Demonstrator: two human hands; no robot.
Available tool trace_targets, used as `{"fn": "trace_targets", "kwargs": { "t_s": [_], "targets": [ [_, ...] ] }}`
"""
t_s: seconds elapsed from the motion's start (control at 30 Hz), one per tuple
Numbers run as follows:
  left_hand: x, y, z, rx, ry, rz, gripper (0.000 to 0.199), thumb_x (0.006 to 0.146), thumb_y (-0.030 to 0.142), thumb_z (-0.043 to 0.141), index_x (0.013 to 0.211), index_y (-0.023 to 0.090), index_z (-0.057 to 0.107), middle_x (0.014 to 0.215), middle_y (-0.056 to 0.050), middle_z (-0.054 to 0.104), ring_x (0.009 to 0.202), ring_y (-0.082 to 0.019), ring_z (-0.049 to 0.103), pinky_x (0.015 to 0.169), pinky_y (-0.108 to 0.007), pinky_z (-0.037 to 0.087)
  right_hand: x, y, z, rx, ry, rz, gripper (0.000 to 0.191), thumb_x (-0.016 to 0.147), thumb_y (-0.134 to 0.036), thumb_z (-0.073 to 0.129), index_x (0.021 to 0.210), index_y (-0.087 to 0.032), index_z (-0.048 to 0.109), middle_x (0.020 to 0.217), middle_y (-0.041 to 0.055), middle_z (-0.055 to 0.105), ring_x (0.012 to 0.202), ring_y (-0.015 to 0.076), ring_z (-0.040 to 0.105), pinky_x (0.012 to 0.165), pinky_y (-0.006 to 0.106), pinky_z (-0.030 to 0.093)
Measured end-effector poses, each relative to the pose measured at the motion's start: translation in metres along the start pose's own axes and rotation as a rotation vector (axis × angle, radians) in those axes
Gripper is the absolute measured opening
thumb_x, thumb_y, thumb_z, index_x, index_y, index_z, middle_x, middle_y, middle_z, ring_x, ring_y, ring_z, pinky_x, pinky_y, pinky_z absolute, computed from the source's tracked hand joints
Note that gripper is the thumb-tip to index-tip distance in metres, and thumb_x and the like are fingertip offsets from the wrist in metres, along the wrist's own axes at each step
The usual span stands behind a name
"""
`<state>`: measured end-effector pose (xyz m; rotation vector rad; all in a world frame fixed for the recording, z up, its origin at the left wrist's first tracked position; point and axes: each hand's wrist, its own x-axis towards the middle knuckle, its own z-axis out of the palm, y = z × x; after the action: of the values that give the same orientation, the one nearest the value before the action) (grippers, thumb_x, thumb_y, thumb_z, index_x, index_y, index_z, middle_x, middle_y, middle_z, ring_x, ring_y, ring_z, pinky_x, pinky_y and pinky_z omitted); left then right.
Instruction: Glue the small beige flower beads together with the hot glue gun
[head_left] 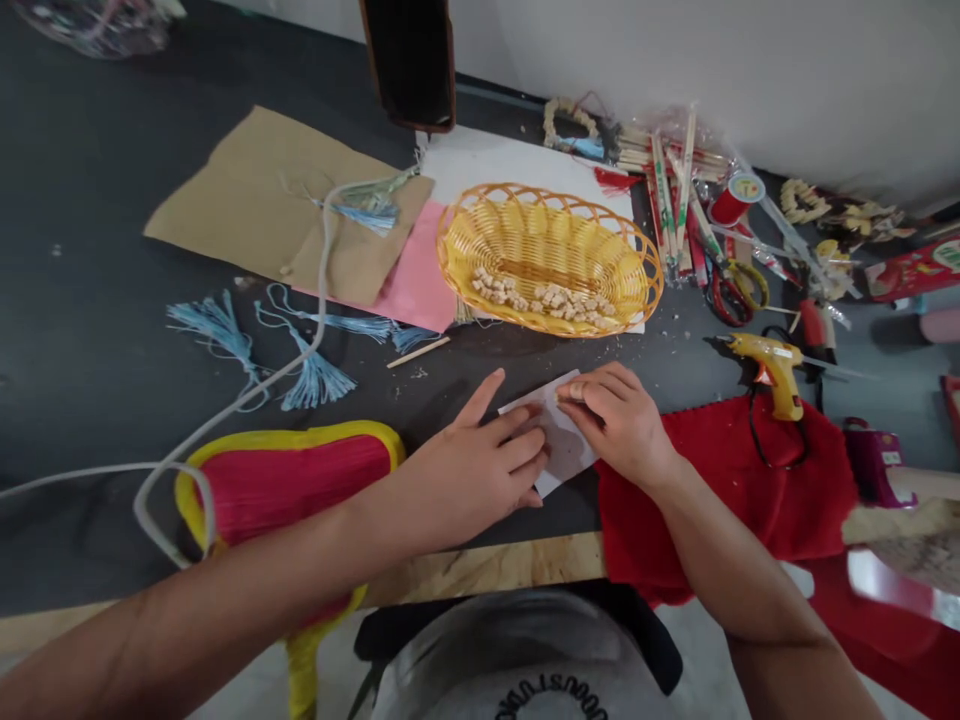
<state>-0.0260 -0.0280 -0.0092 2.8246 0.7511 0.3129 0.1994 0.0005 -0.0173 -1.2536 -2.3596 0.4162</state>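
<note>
A small sheet of white paper [564,455] lies on the dark table near its front edge. My left hand [484,462] rests over the left part of the sheet, fingers stretched and apart, the thumb raised clear of it. At the upper right of the sheet, the thumb and fingers of my right hand [619,415] are pinched together. A tiny pale bit shows at those fingertips, too small to name. Just beyond both hands stands a yellow woven basket [540,232] with small pale wooden pieces [574,303] along its near side.
On the right lie a yellow glue gun [780,372], red cloth [739,455], scissors [731,298], a red thread spool [739,200] and wrapped chopsticks [671,200]. Leftward are blue tassels [319,380], brown paper [247,200], a white cable [324,270] and a pink-and-yellow fan [292,485]. A phone [414,65] hangs above.
</note>
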Motion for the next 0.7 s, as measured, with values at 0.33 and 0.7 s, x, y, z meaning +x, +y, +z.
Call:
{"fn": "trace_targets", "kwargs": {
  "t_s": [0.33,0.7],
  "targets": [
    [0.0036,-0.0003,-0.006,-0.012,-0.023,-0.008,0.027,0.089,0.038,0.061,0.104,0.017,0.067,0.106,-0.007,0.067,0.12,-0.026,0.054,0.116,-0.062,0.019,0.0063,-0.0012,0.0054,0.04,-0.029,-0.049,0.012,0.093,-0.025,0.056,0.091,-0.022,0.068,0.093,0.005,0.073,0.088,0.0201,0.06,0.084,0.037,0.049],
    [0.0015,-0.0019,0.0,0.007,0.002,-0.006,0.027,0.09,0.04,0.058,0.106,0.019,0.066,0.106,-0.006,0.068,0.12,-0.026,0.054,0.115,-0.063,0.018,0.0068,0.0001,0.0032,0.041,0.02,-0.053,0.013,0.093,-0.025,0.058,0.095,-0.022,0.07,0.09,0.0063,0.071,0.087,0.0199,0.062,0.08,0.037,0.052]
  ]
}}
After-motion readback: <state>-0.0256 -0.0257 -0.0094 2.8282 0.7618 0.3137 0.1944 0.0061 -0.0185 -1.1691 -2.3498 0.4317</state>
